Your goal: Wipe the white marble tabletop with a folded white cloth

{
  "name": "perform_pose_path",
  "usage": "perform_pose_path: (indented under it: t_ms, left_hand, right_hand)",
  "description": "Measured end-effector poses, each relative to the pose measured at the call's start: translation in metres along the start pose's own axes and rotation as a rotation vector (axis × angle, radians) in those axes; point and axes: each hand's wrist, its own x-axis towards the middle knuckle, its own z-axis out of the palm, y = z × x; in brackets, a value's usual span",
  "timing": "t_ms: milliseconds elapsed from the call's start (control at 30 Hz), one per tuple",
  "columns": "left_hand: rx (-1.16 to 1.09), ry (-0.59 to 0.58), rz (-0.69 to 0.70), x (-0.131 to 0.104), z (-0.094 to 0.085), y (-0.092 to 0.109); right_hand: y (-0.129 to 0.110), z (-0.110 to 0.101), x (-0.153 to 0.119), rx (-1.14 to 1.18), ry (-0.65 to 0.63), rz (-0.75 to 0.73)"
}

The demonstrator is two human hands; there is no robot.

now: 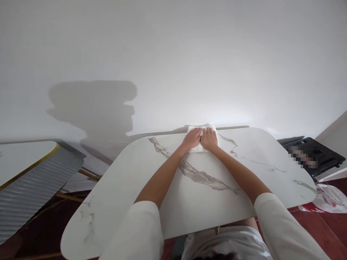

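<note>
A white cloth lies flat on the white marbled table, close to the table's far edge by the wall. Both hands press on it side by side, nearly touching. My left hand rests on the cloth's left part, its fingers laid out flat and pointing up to the right. My right hand lies on the right part with its fingers spread forward. Cloth shows around and between the hands.
The pale wall rises just behind the table. To the left stands a ribbed grey cabinet with a white top. At the right are a black case and a white and red plastic bag.
</note>
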Motion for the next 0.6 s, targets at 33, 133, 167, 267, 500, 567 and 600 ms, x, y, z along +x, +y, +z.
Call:
perform_pose_path:
  t_ms: [33, 133, 167, 267, 500, 567, 600]
  left_hand:
    - [0.005, 0.005, -0.004, -0.006, -0.001, -0.001]
    - [0.029, 0.014, -0.014, -0.025, -0.006, 0.001]
    - [0.039, 0.015, -0.018, -0.03, -0.008, 0.003]
    - [0.067, 0.014, -0.042, -0.045, -0.011, 0.012]
    - [0.091, 0.02, -0.104, -0.086, -0.014, 0.049]
    - [0.09, 0.042, -0.112, -0.103, -0.017, 0.066]
    - [0.084, 0.054, -0.117, -0.113, -0.018, 0.076]
  right_hand:
    - [-0.003, -0.001, -0.003, 0.01, -0.01, -0.013]
    - [-0.012, -0.004, -0.016, 0.028, -0.019, -0.053]
    - [-0.015, -0.006, -0.021, 0.031, -0.017, -0.061]
    - [-0.02, -0.011, -0.036, 0.039, -0.019, -0.073]
    - [-0.02, -0.028, -0.084, 0.014, -0.038, -0.145]
    - [-0.019, -0.033, -0.105, 0.005, -0.031, -0.175]
    - [-0.018, -0.036, -0.116, 0.001, -0.029, -0.185]
